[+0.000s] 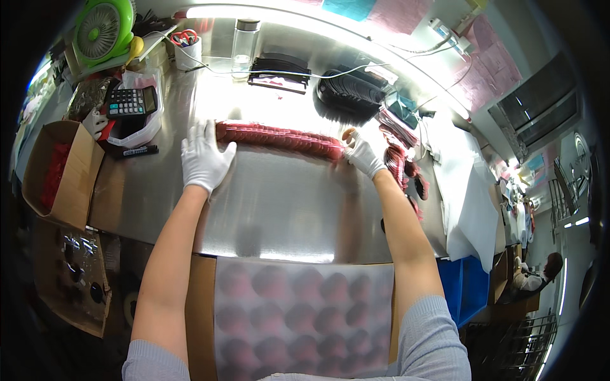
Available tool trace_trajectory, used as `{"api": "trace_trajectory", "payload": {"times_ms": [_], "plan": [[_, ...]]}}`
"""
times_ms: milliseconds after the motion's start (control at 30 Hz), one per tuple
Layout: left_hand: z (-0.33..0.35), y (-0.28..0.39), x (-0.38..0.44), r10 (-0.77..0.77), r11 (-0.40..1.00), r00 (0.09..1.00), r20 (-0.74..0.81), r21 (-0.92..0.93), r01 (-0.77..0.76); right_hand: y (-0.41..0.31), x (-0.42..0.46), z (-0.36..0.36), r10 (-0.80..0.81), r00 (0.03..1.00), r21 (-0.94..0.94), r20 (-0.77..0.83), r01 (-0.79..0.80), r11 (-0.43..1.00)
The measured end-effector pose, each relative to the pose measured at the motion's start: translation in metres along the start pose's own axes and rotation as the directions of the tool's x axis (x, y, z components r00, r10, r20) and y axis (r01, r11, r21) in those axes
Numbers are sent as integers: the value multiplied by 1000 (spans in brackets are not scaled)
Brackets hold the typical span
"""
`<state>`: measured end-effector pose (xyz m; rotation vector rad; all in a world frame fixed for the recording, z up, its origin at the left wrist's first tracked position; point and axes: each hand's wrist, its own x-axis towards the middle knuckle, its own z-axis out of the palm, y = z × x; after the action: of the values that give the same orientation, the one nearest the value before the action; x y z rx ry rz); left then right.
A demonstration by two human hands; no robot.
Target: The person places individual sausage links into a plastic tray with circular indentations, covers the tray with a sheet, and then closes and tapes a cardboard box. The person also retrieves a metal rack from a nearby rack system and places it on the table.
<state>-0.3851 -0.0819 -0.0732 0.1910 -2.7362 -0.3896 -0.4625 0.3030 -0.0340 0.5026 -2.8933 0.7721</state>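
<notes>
A long row of overlapping round, reddish, glossy pieces [281, 138] lies across the metal worktop, between my two hands. My left hand [205, 157], in a white glove, is laid flat at the row's left end, thumb spread, holding nothing. At the right end, my right hand [364, 155], also gloved in white, has its fingers bent against the last pieces. A small brownish oval shows by its fingertips; whether it is gripped is unclear. Below the worktop's front edge, a translucent sheet [305, 305] covers rows of round dark-and-pink shapes on a cardboard box.
Stacked black pieces [350, 95] and a loose bunch of reddish pieces [395, 157] lie toward the right. White sheets [464, 185] hang over the right edge. At left stand a cardboard box [76, 185], a calculator [131, 102] on a plastic tub, and a marker [140, 151].
</notes>
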Motion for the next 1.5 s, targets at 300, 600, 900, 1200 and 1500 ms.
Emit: {"api": "trace_trajectory", "payload": {"times_ms": [300,600,900,1200,1500], "plan": [[-26,20,-4,75,708,952,298,-688,159,-215,63,93,-295,948,-297,118,318,901],[-163,95,-182,-261,-238,932,252,-952,191,-293,-170,55,105,909,564,-404,157,811],[-196,49,-305,-48,-140,932,360,-926,350,-308,-325,12,207,940,610,271,-334,719],[-195,30,-354,55,-432,753,656,-664,610,-317,-328,-1,225,900,344,374,-360,867],[-205,21,-372,132,-500,714,687,-576,647,-285,-258,51,128,982,-346,141,-73,935]]}}
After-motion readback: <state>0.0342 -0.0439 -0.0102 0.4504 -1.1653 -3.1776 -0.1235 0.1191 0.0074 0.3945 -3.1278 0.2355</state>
